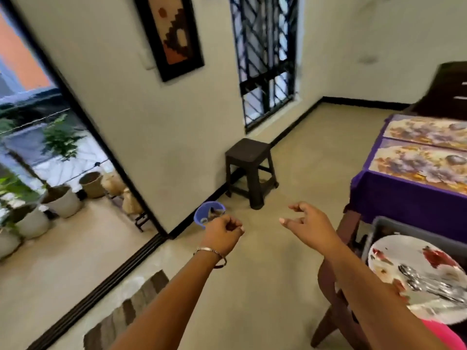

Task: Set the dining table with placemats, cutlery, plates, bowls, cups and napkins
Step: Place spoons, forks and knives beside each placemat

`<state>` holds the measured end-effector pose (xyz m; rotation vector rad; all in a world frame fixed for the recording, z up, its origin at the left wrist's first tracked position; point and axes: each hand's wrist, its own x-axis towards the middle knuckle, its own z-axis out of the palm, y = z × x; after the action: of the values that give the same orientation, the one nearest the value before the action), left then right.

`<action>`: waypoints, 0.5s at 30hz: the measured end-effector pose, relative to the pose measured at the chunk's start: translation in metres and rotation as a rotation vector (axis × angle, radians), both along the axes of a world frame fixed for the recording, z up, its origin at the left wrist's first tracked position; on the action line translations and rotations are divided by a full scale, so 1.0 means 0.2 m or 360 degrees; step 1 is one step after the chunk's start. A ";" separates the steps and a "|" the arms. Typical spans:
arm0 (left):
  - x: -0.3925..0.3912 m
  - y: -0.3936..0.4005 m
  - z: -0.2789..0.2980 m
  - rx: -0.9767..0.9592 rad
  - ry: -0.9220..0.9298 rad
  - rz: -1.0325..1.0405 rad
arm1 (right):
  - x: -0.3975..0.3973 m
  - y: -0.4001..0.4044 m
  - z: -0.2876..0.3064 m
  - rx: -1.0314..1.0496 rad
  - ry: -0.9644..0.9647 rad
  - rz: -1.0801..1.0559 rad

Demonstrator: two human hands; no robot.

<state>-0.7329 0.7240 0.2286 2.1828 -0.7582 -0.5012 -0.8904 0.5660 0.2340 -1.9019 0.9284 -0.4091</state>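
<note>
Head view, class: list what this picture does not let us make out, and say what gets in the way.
- Cutlery on the floral plate: motion blur; pieces cannot be counted or told apart.
- Dining table: right edge cuts it off; only two placemats show.
- Blue bowl: left hand covers its near side; contents unclear.
- Grey crate: plate hides its inside.
- Both hands: blurred; the right hand seems empty.

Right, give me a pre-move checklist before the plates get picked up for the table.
1. Right hand free: ok, fingers loosely curled, holding nothing.
2. Left hand free: cannot tell, curled; blurred.
3. Placemats on the purple tablecloth: ok, two visible.
4. Plates within reach: ok, low right, in a grey bin.
5. Cutlery available: ok, lying on the top plate.
6. Cups, napkins: cannot tell.
</note>
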 end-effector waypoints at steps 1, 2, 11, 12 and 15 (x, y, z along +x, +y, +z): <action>0.05 -0.07 0.00 0.0012 0.0006 -0.0078 | 0.03 -0.04 -0.02 -0.0007 -0.0004 -0.0047; 0.11 -0.17 -0.01 0.0024 0.0019 -0.0170 | 0.06 -0.11 -0.04 -0.0008 -0.0007 -0.0113; 0.37 -1.09 -0.16 0.0087 0.0072 -0.0773 | 0.18 -0.67 -0.23 0.0041 0.0087 -0.0660; 0.39 -1.19 -0.15 0.0097 0.0059 -0.0838 | 0.17 -0.74 -0.23 0.0043 0.0108 -0.0705; 0.44 -1.48 -0.16 0.0131 -0.0017 -0.0995 | 0.16 -0.91 -0.26 0.0071 0.0143 -0.0811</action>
<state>-0.6455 0.4270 0.1960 1.9933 -1.4569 -0.8391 -0.8578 0.3836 0.1820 -1.6391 1.4749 -0.5975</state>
